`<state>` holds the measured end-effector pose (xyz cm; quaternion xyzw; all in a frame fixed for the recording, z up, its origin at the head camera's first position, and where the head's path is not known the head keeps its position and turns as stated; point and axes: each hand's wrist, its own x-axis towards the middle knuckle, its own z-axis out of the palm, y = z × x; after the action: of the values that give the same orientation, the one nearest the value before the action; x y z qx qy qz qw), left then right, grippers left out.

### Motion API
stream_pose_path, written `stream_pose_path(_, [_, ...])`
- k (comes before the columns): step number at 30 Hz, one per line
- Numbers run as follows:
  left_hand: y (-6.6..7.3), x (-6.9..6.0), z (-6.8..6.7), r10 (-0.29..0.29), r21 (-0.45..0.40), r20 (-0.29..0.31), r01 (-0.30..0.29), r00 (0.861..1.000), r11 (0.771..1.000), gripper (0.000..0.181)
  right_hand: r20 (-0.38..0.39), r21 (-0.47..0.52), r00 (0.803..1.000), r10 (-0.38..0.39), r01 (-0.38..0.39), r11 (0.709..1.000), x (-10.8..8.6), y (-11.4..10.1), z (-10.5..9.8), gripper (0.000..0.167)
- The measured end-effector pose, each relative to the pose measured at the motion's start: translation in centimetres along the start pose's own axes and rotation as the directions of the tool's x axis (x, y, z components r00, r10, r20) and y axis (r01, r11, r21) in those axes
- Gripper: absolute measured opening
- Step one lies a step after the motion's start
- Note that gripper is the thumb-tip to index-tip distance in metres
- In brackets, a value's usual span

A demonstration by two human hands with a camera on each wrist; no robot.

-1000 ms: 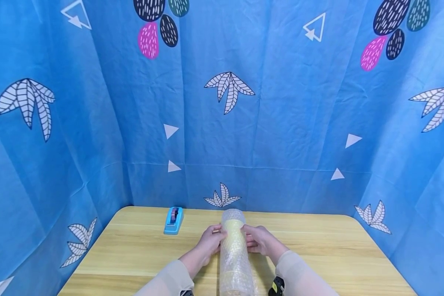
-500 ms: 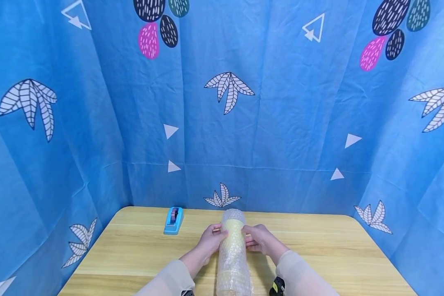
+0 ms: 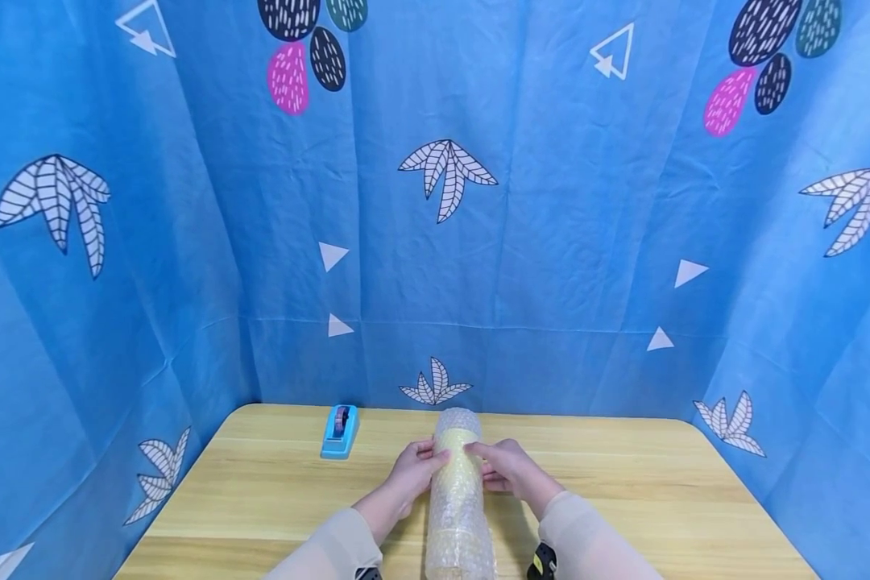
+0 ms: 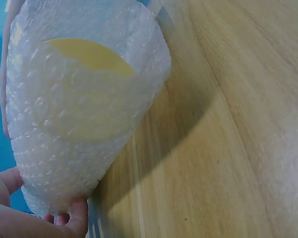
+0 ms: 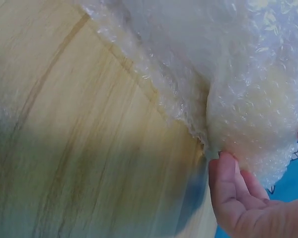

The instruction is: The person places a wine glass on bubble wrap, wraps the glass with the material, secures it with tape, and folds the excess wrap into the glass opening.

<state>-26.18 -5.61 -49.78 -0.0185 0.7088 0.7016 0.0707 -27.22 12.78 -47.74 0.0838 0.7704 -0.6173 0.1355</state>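
A long roll of bubble wrap (image 3: 458, 503) lies on the table, pointing away from me, with something yellow showing through it. My left hand (image 3: 408, 477) holds its left side near the far end, thumb on top. On the opposite side my right hand (image 3: 511, 471) grips it, its thumb tip lying over the upper surface. In the left wrist view, a yellow rounded edge (image 4: 92, 53) shows inside the near end of the wrap; what the yellow thing is, I cannot tell. A loose flap of wrap (image 5: 159, 82) hangs against the tabletop in the right wrist view.
A blue tape dispenser (image 3: 340, 432) stands at the back left of the wooden table (image 3: 623, 483). Blue patterned curtains (image 3: 435, 274) enclose the table at the back and on both sides. The roll's far end lies close to the back edge.
The roll's near end has shifted slightly left. My right thumb has slid a little further left over the top of the wrap. Both hands otherwise stay in place.
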Motion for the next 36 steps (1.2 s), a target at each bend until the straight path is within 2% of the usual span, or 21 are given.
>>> stream_pose_path(6, [-0.02, 0.06, -0.06, -0.014, -0.019, 0.021, 0.014, 1.0, 1.0, 0.061, -0.006, -0.009, 1.0, 0.011, -0.011, 1.0, 0.06, -0.07, -0.11, 0.041])
stream_pose_path(16, [-0.33, 0.21, -0.43, -0.011, -0.042, 0.078, 0.015, 0.997, 0.999, 0.055, 0.029, 0.025, 1.0, -0.004, 0.003, 1.0, 0.12, 0.02, -0.19, 0.037])
stream_pose_path(22, [-0.23, 0.4, -0.49, -0.024, -0.048, 0.086, 0.029, 0.996, 0.998, 0.054, 0.044, 0.043, 0.999, -0.014, 0.012, 0.999, 0.11, 0.06, -0.29, 0.037])
stream_pose_path(32, [-0.26, 0.37, -0.63, -0.05, -0.032, 0.116, 0.055, 0.992, 0.998, 0.047, 0.015, 0.042, 1.0, -0.008, 0.007, 0.999, -0.11, -0.06, -0.41, 0.03])
stream_pose_path(36, [-0.23, 0.4, -0.58, -0.056, -0.04, 0.115, 0.061, 0.992, 0.997, 0.05, 0.021, 0.051, 1.0, -0.012, 0.011, 0.999, -0.14, 0.01, -0.56, 0.03])
